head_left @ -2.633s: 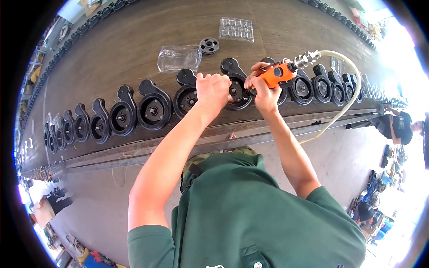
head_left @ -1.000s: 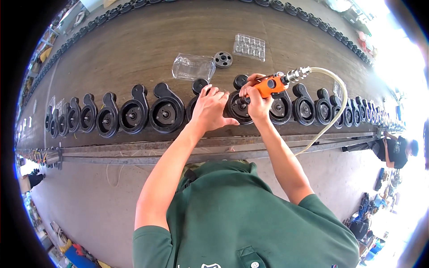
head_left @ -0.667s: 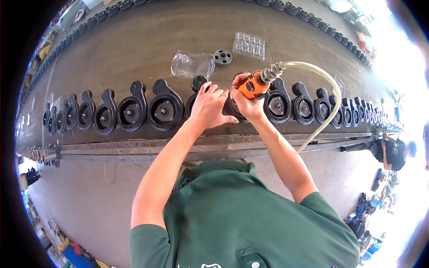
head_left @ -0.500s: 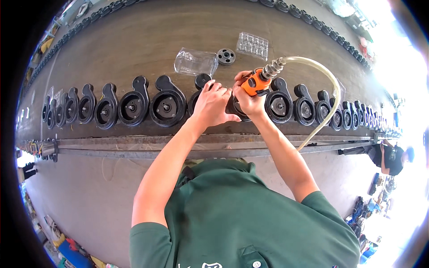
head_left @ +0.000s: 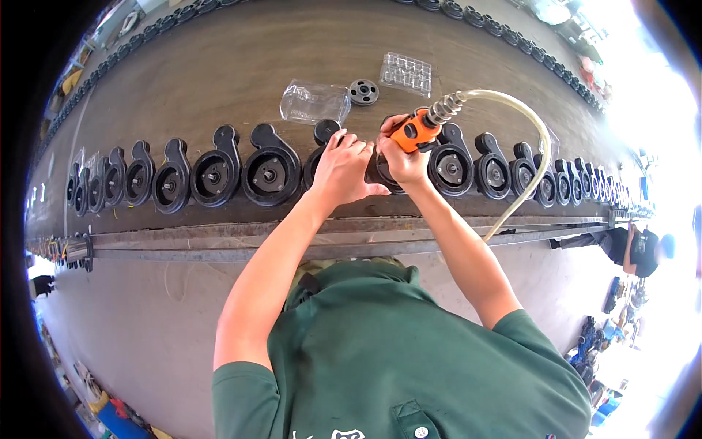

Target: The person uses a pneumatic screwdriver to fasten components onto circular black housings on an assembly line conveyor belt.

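Note:
A row of black round housings, each with a rounded arm at its upper end, stands along the bench's near edge. In my right hand is an orange pneumatic screwdriver, its clear hose curving off to the right. The tool is tilted over a housing between my hands; its tip is hidden behind my fingers. My left hand grips that housing's left side, thumb low and fingers above. Behind this hand another housing is partly covered.
Beyond my hands lie a clear plastic bag, a black wheel with holes and a clear compartment tray. A metal rail runs along the bench front. More black parts line the far edge. Another person stands far right.
The view has shifted slightly, so the bench things sit a little further left. Both hands keep their places at the same housing, with the screwdriver still tilted over it.

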`<action>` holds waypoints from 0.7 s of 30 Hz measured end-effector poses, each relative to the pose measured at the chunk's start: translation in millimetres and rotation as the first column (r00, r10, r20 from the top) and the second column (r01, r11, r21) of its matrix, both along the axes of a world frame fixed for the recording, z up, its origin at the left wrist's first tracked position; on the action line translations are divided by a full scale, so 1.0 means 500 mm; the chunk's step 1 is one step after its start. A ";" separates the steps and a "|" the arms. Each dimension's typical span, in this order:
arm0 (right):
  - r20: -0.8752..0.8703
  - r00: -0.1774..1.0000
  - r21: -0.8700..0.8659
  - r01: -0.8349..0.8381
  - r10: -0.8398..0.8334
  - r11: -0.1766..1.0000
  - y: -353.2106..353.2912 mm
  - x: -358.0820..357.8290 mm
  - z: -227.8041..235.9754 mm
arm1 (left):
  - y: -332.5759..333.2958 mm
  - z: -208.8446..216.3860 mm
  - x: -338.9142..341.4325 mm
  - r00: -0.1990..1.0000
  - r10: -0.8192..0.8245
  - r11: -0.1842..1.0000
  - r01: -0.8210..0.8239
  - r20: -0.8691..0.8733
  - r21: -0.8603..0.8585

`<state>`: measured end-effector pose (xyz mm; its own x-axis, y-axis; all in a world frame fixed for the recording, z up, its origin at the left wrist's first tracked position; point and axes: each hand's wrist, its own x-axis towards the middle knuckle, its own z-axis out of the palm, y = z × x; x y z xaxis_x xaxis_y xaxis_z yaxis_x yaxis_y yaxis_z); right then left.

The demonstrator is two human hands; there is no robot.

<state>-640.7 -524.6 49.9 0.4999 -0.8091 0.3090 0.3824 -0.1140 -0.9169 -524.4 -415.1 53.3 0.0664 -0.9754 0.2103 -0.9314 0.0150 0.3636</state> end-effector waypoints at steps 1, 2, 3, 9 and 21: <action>0.023 1.000 0.005 -0.008 0.008 1.000 0.004 0.004 0.007 | 0.000 0.002 0.001 1.000 0.002 1.000 -0.002 -0.001 -0.007; -0.008 1.000 -0.049 -0.024 0.024 0.999 -0.001 0.002 0.008 | -0.001 0.004 0.001 1.000 -0.002 1.000 0.002 0.012 -0.007; -0.041 0.998 -0.102 -0.041 0.037 0.994 -0.009 0.000 0.009 | -0.002 0.007 0.001 1.000 -0.009 1.000 0.009 0.016 0.009; 0.004 0.996 -0.073 0.094 -0.094 0.993 -0.001 -0.027 0.009 | -0.001 -0.009 0.002 0.999 -0.043 0.992 0.044 0.010 -0.116; 0.019 0.987 -0.055 0.160 -0.159 0.986 -0.072 -0.058 0.057 | 0.003 -0.024 0.006 0.990 -0.132 0.982 0.137 0.052 -0.127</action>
